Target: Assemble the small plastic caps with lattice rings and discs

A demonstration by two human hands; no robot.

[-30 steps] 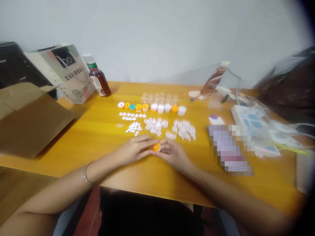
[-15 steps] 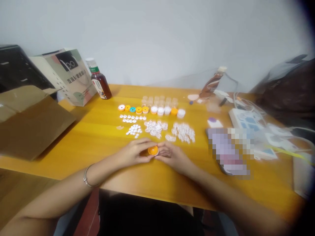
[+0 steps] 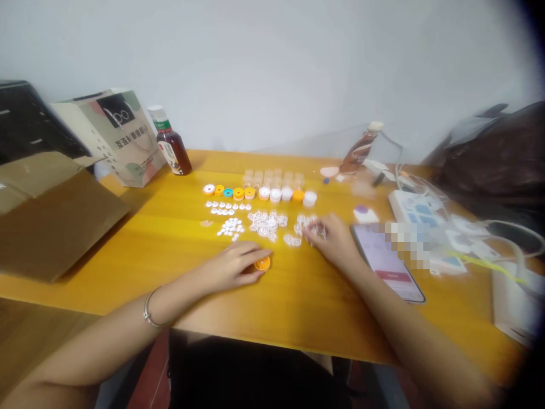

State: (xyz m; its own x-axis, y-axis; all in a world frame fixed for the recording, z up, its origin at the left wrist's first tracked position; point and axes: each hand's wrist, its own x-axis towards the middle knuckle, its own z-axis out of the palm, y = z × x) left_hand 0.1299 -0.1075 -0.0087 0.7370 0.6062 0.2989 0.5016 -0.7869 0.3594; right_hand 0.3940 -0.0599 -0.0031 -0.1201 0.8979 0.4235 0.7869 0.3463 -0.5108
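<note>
My left hand [image 3: 241, 266] rests at the table's near side, its thumb and fingers closed round a small orange round cap [image 3: 263, 264] with its hollow side up. Over the right-hand pile of white openwork plastic discs [image 3: 313, 221] is my right hand [image 3: 334, 241]. Its fingertips are bent down together among the discs; whatever they pinch is too small to make out. Left of it are another pile of openwork discs [image 3: 266, 224], a small group of discs [image 3: 292, 241] and a heap of small white round pieces [image 3: 230, 227].
Beyond lie rows of white stemmed pieces [image 3: 228, 207], coloured round caps [image 3: 239, 193] and clear cups [image 3: 275, 177]. A phone [image 3: 389, 267] and power strip [image 3: 419, 221] are right; a cardboard box [image 3: 55, 216], paper bag [image 3: 130, 139] and bottle [image 3: 174, 149] left. Another bottle [image 3: 360, 150] stands behind.
My right hand has left the orange cap and moved right and away from me to the pile of openwork discs. My left hand still holds the cap in nearly the same place.
</note>
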